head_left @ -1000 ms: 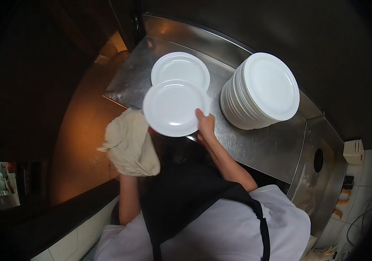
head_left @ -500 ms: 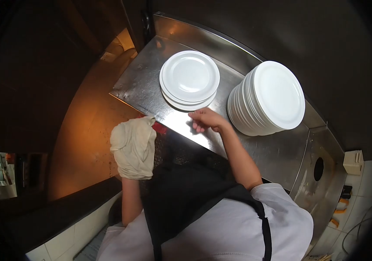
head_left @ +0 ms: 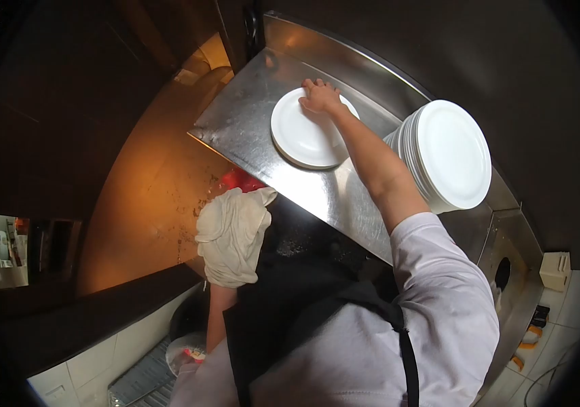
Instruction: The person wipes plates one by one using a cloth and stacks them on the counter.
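A cream cloth (head_left: 232, 234) covers my left hand and hides its fingers; the cloth is bunched around the hand and moves with it, beside the counter's front edge. My right hand (head_left: 320, 95) reaches over a short stack of white plates (head_left: 308, 139) on the steel counter. Its fingers are spread over the far rim of the top plate, touching it. A taller stack of white plates (head_left: 454, 154) stands to the right of my forearm.
The steel counter (head_left: 235, 112) has a raised back edge, with a round hole (head_left: 502, 274) at its right end. A red object (head_left: 239, 179) shows behind the cloth. An orange-lit surface (head_left: 147, 217) lies to the left.
My right hand has moved from the near side of the short stack to its far rim. The short stack's plates look more evenly lined up. The cloth-covered hand stays near the counter edge.
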Action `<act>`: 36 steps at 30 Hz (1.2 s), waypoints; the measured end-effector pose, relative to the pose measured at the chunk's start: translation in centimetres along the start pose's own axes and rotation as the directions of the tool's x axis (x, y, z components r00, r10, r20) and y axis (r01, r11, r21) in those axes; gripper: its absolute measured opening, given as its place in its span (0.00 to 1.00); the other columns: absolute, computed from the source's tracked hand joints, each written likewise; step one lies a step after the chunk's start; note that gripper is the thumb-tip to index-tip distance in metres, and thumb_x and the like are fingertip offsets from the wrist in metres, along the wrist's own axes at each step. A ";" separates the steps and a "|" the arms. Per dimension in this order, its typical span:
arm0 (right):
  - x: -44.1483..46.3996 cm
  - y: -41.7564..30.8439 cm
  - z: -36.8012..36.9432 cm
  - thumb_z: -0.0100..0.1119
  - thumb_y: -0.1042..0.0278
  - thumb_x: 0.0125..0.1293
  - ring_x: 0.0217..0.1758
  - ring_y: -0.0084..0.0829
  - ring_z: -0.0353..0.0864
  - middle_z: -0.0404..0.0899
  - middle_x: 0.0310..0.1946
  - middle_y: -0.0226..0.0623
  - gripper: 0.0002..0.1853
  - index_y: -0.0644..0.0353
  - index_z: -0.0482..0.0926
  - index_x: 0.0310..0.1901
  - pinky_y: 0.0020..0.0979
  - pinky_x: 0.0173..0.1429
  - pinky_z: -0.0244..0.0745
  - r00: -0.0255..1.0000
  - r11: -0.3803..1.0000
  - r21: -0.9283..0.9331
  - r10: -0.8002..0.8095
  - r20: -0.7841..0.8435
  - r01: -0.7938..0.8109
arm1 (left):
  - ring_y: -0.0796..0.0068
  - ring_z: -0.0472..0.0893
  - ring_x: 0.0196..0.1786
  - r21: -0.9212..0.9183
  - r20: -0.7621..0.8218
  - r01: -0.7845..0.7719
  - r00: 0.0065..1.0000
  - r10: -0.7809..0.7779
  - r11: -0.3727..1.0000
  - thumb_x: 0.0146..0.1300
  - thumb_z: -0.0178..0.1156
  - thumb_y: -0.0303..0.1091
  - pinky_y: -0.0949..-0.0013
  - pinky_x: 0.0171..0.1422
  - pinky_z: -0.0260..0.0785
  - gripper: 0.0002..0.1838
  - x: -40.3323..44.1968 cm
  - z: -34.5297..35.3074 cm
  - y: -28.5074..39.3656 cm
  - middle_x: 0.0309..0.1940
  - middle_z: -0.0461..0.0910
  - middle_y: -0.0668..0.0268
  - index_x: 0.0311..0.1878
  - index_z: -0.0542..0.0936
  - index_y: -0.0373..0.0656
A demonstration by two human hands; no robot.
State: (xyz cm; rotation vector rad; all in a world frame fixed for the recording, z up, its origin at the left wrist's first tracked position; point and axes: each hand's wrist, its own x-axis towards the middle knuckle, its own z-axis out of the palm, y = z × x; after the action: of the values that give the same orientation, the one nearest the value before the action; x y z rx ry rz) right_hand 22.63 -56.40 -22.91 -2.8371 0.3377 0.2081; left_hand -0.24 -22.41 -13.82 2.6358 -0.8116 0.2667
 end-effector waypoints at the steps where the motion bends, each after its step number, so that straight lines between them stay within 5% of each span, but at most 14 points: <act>1: -0.6 0.0 0.5 0.55 0.45 0.62 0.71 0.48 0.60 0.62 0.67 0.43 0.29 0.40 0.66 0.65 0.63 0.68 0.54 1.000 1.000 0.021 0.008 0.013 -0.009 | 0.61 0.72 0.63 0.015 0.007 -0.010 1.000 0.010 1.000 0.60 0.63 0.43 0.61 0.70 0.61 0.29 -0.1 -0.1 -0.1 0.60 0.74 0.62 0.64 0.71 0.47; 7: -3.5 2.7 1.0 0.56 0.49 0.63 0.72 0.50 0.56 0.60 0.68 0.48 0.32 0.52 0.64 0.66 0.64 0.69 0.51 0.989 0.994 0.065 0.091 -0.117 -0.084 | 0.61 0.73 0.62 -0.179 0.010 0.035 0.999 -0.034 0.983 0.60 0.63 0.42 0.62 0.69 0.61 0.29 -0.5 0.6 -0.8 0.59 0.74 0.59 0.64 0.71 0.44; 11: -7.0 2.0 -0.1 0.61 0.56 0.62 0.74 0.53 0.53 0.57 0.69 0.54 0.32 0.62 0.63 0.64 0.64 0.70 0.49 0.919 0.981 0.150 0.171 -0.355 -0.125 | 0.60 0.73 0.62 -0.600 0.044 0.180 0.980 -0.192 0.780 0.61 0.63 0.42 0.62 0.68 0.62 0.29 0.3 0.6 -1.7 0.59 0.74 0.57 0.64 0.71 0.43; 13: -9.3 1.2 -2.1 0.62 0.60 0.61 0.61 0.53 0.71 0.72 0.57 0.57 0.29 0.66 0.68 0.60 0.45 0.66 0.64 0.833 0.930 0.333 0.056 -0.551 0.158 | 0.60 0.73 0.61 -0.801 0.086 0.226 0.960 -0.267 0.555 0.61 0.62 0.41 0.62 0.68 0.62 0.29 1.7 -0.2 -1.9 0.58 0.74 0.56 0.64 0.70 0.42; 15: -17.1 -0.8 -7.7 0.62 0.63 0.61 0.53 0.48 0.78 0.77 0.51 0.53 0.25 0.67 0.71 0.56 0.42 0.58 0.72 0.703 0.791 0.394 -0.062 -0.708 0.467 | 0.60 0.73 0.61 -0.915 0.092 0.183 0.962 -0.256 0.359 0.61 0.62 0.41 0.63 0.67 0.62 0.29 4.2 -1.5 -1.4 0.58 0.75 0.55 0.64 0.70 0.41; 19: -30.3 4.2 -16.1 0.62 0.67 0.62 0.49 0.30 0.81 0.81 0.47 0.38 0.16 0.59 0.77 0.52 0.32 0.52 0.75 0.545 0.735 0.420 0.083 -0.834 0.532 | 0.59 0.74 0.61 -0.972 0.057 0.041 0.996 0.062 0.232 0.61 0.62 0.40 0.63 0.67 0.63 0.29 13.2 -3.5 4.9 0.57 0.75 0.54 0.63 0.70 0.40; 20: -33.0 6.3 -17.0 0.63 0.67 0.61 0.48 0.37 0.82 0.82 0.47 0.42 0.16 0.58 0.78 0.51 0.35 0.53 0.75 0.465 0.747 0.465 0.235 -0.854 0.476 | 0.59 0.74 0.61 -0.969 0.058 0.012 0.981 0.183 0.247 0.61 0.62 0.40 0.63 0.66 0.63 0.28 15.2 -3.6 7.4 0.57 0.75 0.53 0.63 0.70 0.40; 24: -37.3 19.7 -14.2 0.58 0.69 0.65 0.53 0.37 0.80 0.82 0.47 0.45 0.15 0.63 0.76 0.52 0.36 0.57 0.73 0.103 0.718 0.682 0.675 -0.731 0.139 | 0.58 0.74 0.60 -0.832 0.083 -0.335 0.714 0.696 0.443 0.61 0.62 0.39 0.64 0.66 0.64 0.28 22.7 2.0 20.7 0.57 0.75 0.51 0.63 0.70 0.38; 25: -35.9 21.0 -12.4 0.56 0.69 0.66 0.54 0.38 0.80 0.81 0.47 0.45 0.15 0.63 0.76 0.52 0.36 0.57 0.72 0.154 0.636 0.758 0.742 -0.653 0.148 | 0.48 0.60 0.72 -0.518 -0.009 -0.647 0.658 0.753 0.560 0.63 0.57 0.52 0.55 0.73 0.53 0.36 24.5 6.1 23.6 0.69 0.61 0.45 0.68 0.66 0.39; 27: -34.3 22.6 -10.1 0.51 0.69 0.67 0.55 0.40 0.79 0.81 0.48 0.47 0.16 0.63 0.76 0.54 0.37 0.59 0.71 0.263 0.452 0.874 0.834 -0.484 0.178 | 0.45 0.42 0.78 -0.049 0.303 -0.652 0.712 0.633 0.756 0.62 0.48 0.62 0.48 0.78 0.39 0.43 23.4 9.2 30.3 0.76 0.45 0.47 0.73 0.58 0.40; 30: -33.9 22.2 -10.3 0.46 0.69 0.67 0.55 0.44 0.78 0.81 0.49 0.49 0.18 0.64 0.75 0.55 0.38 0.60 0.68 0.241 0.308 0.900 0.890 -0.388 0.309 | 0.55 0.42 0.79 -0.054 0.157 -0.762 0.632 0.759 0.646 0.64 0.42 0.64 0.47 0.78 0.36 0.45 24.1 13.7 36.2 0.76 0.43 0.49 0.74 0.53 0.39; 33: -34.8 22.7 -10.5 0.44 0.70 0.67 0.55 0.45 0.78 0.80 0.49 0.50 0.18 0.65 0.75 0.55 0.38 0.59 0.69 0.215 0.509 0.850 0.822 -0.527 0.134 | 0.57 0.46 0.78 -0.416 0.157 -0.812 0.380 0.911 0.411 0.65 0.45 0.47 0.49 0.79 0.37 0.36 21.8 13.3 38.0 0.75 0.47 0.48 0.73 0.55 0.37; 35: -34.5 22.5 -10.7 0.46 0.69 0.67 0.54 0.46 0.78 0.80 0.48 0.50 0.16 0.66 0.75 0.53 0.39 0.58 0.69 0.190 0.484 0.857 0.838 -0.512 0.178 | 0.54 0.52 0.75 -0.754 0.150 -0.569 0.336 0.930 0.327 0.65 0.45 0.38 0.53 0.79 0.38 0.31 20.7 10.6 35.9 0.71 0.56 0.46 0.70 0.59 0.36; 36: -34.0 22.8 -9.9 0.47 0.69 0.67 0.54 0.46 0.79 0.80 0.48 0.50 0.16 0.66 0.75 0.53 0.39 0.58 0.69 0.199 0.454 0.858 0.842 -0.502 0.242 | 0.49 0.65 0.68 -0.708 0.119 -0.626 0.350 0.929 0.326 0.65 0.45 0.37 0.55 0.76 0.49 0.27 20.3 9.8 34.5 0.61 0.69 0.46 0.66 0.63 0.35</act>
State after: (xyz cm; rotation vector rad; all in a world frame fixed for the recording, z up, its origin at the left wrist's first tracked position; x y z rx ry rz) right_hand -14.67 -73.44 -13.36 -1.3780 1.0458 -1.3567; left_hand -2.72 -62.95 -7.04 1.4621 -2.0581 -0.4383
